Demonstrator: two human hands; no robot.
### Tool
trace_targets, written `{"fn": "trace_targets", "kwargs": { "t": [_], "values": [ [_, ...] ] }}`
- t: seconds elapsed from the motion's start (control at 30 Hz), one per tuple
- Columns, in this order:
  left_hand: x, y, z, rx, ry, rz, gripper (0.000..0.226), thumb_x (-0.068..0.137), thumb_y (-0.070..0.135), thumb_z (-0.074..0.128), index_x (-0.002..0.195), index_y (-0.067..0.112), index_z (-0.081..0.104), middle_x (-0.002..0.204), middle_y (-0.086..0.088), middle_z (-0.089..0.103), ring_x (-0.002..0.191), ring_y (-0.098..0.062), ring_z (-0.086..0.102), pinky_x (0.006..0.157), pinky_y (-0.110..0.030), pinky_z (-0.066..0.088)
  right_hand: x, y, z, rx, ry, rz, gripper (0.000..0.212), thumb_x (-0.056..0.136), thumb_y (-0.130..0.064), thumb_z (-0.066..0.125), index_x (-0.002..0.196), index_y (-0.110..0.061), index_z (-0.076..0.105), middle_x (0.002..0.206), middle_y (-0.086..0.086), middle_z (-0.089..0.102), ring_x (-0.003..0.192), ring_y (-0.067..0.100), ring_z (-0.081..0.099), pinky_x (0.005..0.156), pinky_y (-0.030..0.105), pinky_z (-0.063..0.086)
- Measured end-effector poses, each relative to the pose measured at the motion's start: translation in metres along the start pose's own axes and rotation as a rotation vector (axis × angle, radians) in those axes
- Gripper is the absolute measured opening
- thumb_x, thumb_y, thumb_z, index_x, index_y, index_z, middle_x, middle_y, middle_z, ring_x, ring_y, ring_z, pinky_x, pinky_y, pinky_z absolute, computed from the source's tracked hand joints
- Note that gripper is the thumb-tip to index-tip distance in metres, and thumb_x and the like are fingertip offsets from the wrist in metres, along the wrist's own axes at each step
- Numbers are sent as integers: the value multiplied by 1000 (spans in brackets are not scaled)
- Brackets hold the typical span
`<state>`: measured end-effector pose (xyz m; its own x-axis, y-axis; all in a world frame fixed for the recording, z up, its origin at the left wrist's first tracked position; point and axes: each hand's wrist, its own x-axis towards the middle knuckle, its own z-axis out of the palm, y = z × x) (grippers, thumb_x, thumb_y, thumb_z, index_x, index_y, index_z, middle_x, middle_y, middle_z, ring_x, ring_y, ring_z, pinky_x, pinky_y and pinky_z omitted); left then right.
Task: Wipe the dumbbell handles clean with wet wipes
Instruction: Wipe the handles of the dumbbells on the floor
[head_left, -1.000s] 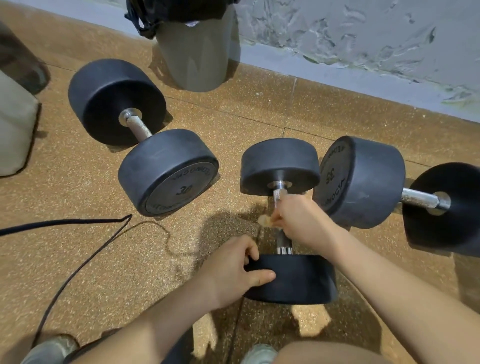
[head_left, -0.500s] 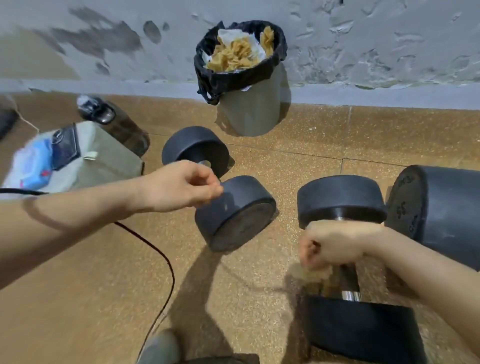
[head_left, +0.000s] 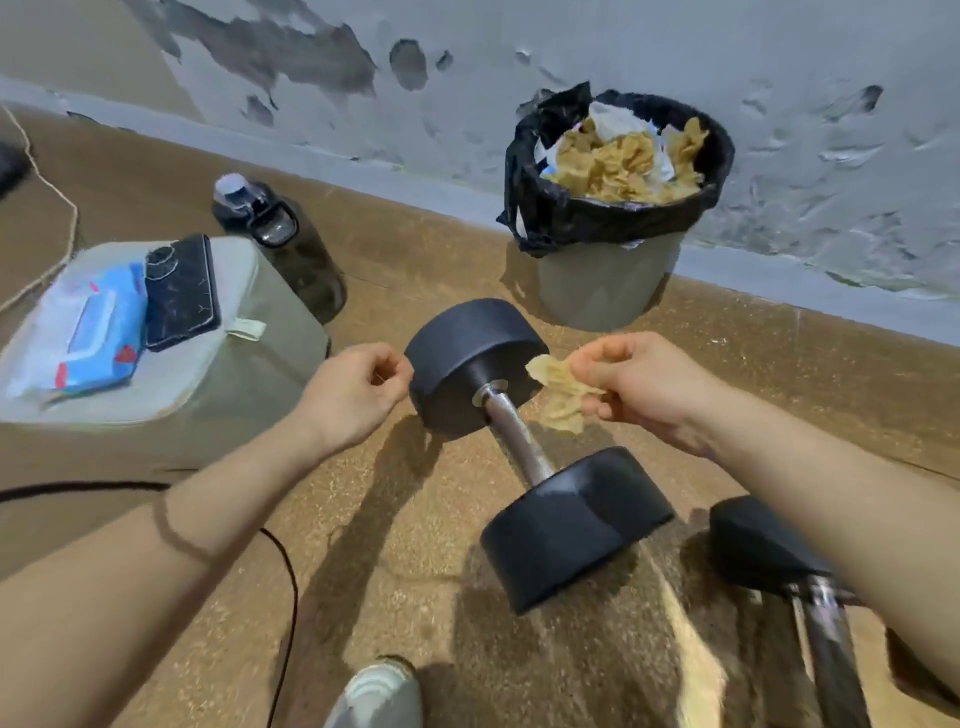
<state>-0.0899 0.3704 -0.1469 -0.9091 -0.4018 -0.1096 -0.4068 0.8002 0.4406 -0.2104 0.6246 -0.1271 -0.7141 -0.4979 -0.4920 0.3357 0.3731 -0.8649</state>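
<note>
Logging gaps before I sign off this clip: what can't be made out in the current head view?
Head view:
Second dumbbell: cut off by the bottom edge, partly behind the right forearm.
Wipes pack print: too blurred to read.
Left hand: whether its curled fingers pinch anything is too small to tell.
Bin: lower contents hidden under crumpled wipes.

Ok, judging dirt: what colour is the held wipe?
The wipe is yellowish tan; head view.
</note>
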Motion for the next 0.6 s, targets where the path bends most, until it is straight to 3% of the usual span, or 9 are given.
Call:
{"fn": "trace_targets", "kwargs": {
  "t": [0.07,0.13,0.23,0.3,0.37,0.5,0.6],
  "values": [
    [19,-5,17,-60,29,68,3,89,26,64,87,29,64,89,4,64,91,-18,58,73,-26,38,24,0,19,53,54,59,15,93,5,54,100,6,67,93,24,68,73,24,63,79,37,57],
    [35,-7,31,-109,47,113,16,85,28,68,102,28,66,104,3,58,102,-14,50,83,-21,33,48,6,40,59,146,119,20,84,16,56,97,6,68,103,26,67,88,30,66,90,44,55],
    [49,-9,48,-161,71,170,31,81,29,73,111,25,66,116,2,48,112,-15,41,90,-14,24,80,25,75,-106,288,163,21,74,11,67,91,1,72,101,20,70,95,28,67,84,43,57],
    [55,-12,57,-175,121,253,36,76,25,79,110,21,68,119,-4,49,112,-22,43,93,-19,32,90,36,94,-284,359,146,6,79,-4,69,75,-1,71,83,17,71,76,19,64,65,37,56],
    [62,-19,63,-179,173,318,41,71,25,83,109,21,68,117,-7,50,108,-26,45,91,-32,43,99,43,108,-445,452,125,26,82,-19,67,59,-8,62,65,11,66,60,20,58,53,36,45],
    [73,-31,71,-118,74,410,54,75,43,76,125,33,58,143,-8,36,131,-33,33,101,-54,40,108,48,125,-803,481,98,17,90,-28,57,78,-16,57,81,0,51,84,30,60,64,34,41],
    [90,-34,76,-146,13,508,55,80,52,69,131,36,54,153,-8,29,139,-34,29,104,-57,37,110,51,129,-904,454,80,10,92,-20,56,84,-13,55,93,5,44,95,32,55,74,35,42]
  ]
}}
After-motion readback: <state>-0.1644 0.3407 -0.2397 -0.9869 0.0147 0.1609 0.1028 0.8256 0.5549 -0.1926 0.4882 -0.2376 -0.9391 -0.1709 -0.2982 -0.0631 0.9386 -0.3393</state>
